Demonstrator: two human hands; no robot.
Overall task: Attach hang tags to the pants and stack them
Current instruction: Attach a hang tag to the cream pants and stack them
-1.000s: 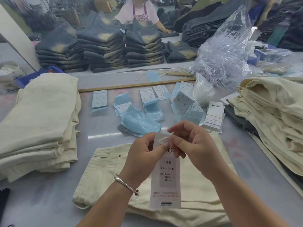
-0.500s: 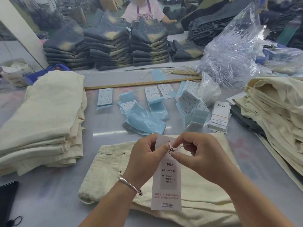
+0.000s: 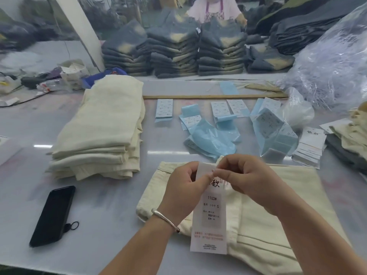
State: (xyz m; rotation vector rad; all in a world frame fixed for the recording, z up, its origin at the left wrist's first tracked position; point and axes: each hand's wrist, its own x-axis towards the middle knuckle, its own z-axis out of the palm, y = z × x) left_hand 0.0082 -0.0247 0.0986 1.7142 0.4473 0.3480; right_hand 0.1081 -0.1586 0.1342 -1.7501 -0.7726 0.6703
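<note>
Hang tag [image 3: 209, 213] pinched by left hand [image 3: 183, 190], right hand [image 3: 249, 178]; glossy grey table [image 3: 99, 215], denim stacks [image 3: 174, 54] behind.

The left hand [image 3: 183, 188] and right hand [image 3: 245, 178] are covering the top edge of the hang tag [image 3: 210, 217], so whatever is pinched between their fingertips is staying too small to tell, and the tag's lower print is blurring out. The cream pants [image 3: 278, 225] beneath are running off the bottom edge, their far waistband hiding behind both hands. At far right, the cream pile [image 3: 355, 133] is getting cut off by the frame.
</note>
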